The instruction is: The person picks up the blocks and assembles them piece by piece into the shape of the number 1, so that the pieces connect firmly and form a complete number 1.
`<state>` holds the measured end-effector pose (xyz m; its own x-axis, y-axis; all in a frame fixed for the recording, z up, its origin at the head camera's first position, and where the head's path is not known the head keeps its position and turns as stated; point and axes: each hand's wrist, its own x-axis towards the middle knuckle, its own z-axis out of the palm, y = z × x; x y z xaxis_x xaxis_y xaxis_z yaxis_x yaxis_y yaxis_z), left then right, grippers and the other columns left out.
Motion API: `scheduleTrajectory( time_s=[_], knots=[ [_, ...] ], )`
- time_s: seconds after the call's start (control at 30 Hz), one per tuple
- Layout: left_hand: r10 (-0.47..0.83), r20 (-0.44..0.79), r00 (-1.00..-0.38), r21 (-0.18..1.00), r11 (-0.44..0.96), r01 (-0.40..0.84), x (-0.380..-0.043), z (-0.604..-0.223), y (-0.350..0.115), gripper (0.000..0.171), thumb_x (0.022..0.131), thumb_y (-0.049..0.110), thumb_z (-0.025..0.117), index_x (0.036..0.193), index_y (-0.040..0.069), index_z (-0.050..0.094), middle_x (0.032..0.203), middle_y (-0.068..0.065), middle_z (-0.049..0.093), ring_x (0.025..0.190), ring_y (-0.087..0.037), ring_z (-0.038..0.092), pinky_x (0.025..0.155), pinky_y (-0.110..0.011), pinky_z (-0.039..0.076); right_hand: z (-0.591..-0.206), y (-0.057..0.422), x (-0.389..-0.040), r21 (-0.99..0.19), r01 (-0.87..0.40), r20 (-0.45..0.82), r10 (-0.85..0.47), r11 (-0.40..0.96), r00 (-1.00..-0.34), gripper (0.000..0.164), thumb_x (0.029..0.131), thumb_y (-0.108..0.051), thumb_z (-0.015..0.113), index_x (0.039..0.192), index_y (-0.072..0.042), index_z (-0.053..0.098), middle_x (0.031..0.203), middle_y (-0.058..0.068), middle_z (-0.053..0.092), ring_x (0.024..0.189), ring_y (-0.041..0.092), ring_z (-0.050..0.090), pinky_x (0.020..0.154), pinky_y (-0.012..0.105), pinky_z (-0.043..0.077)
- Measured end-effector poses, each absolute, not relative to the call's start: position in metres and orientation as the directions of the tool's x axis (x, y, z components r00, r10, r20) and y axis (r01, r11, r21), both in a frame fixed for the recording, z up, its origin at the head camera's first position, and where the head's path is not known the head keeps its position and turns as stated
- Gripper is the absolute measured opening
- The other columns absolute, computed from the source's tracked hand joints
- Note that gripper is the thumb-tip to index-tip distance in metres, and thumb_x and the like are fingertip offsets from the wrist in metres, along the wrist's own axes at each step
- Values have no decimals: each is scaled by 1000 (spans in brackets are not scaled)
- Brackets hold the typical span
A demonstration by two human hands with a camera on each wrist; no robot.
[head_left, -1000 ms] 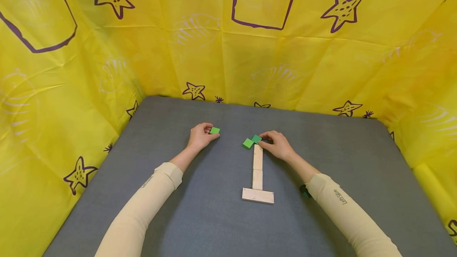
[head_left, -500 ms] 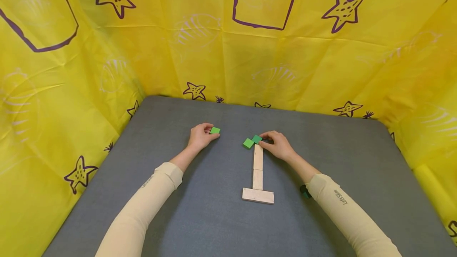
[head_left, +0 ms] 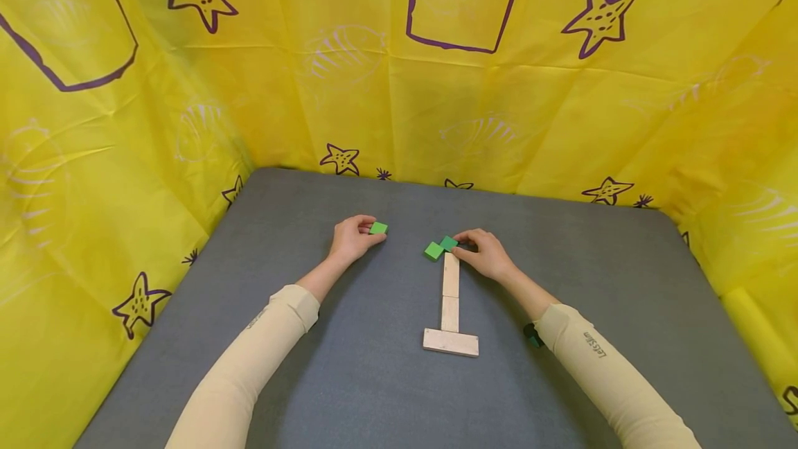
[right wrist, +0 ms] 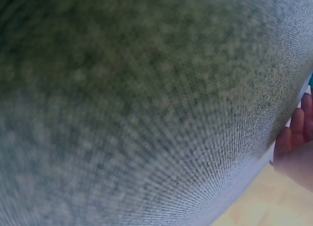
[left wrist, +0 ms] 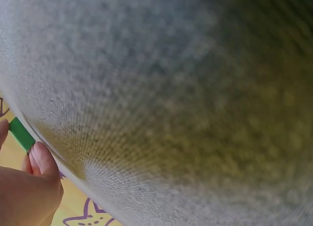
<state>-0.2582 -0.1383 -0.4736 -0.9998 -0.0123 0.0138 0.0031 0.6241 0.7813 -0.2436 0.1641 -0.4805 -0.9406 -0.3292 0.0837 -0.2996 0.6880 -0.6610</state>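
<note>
My left hand (head_left: 352,238) pinches a light green square block (head_left: 378,228) between thumb and fingers, left of the other blocks. In the left wrist view, the same block (left wrist: 22,134) shows its green side between the fingertips. My right hand (head_left: 485,253) holds a dark green square block (head_left: 448,244) by its right side with thumb and forefinger. Corner to corner with that one lies a second light green block (head_left: 433,251). The dark green block sits at the far end of a plain wooden plank (head_left: 451,274). Fabric fills most of both wrist views.
A shorter wooden block (head_left: 450,314) continues the line toward me, ending at a crosswise wooden block (head_left: 451,342). All lie on a dark grey table (head_left: 374,386). A yellow curtain (head_left: 530,102) with purple starfish drawings encloses the back and sides.
My left hand has shifted slightly to the right with the light green block. The right hand and the blocks by it look unmoved.
</note>
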Motion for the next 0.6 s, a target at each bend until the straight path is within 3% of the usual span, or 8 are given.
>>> scheduleTrajectory(
  time_s=[0.6],
  knots=[
    [-22,14,-1000,830,557,-1,-252,-470,-128,47,79,23,82,120,5,67,112,-10,69,100,-23,64,85,-35,52,-479,164,-243,-662,-287,70,-325,692,-943,33,93,-22,67,119,-3,67,119,19,61,106,34,52,93,49,41]
  ],
)
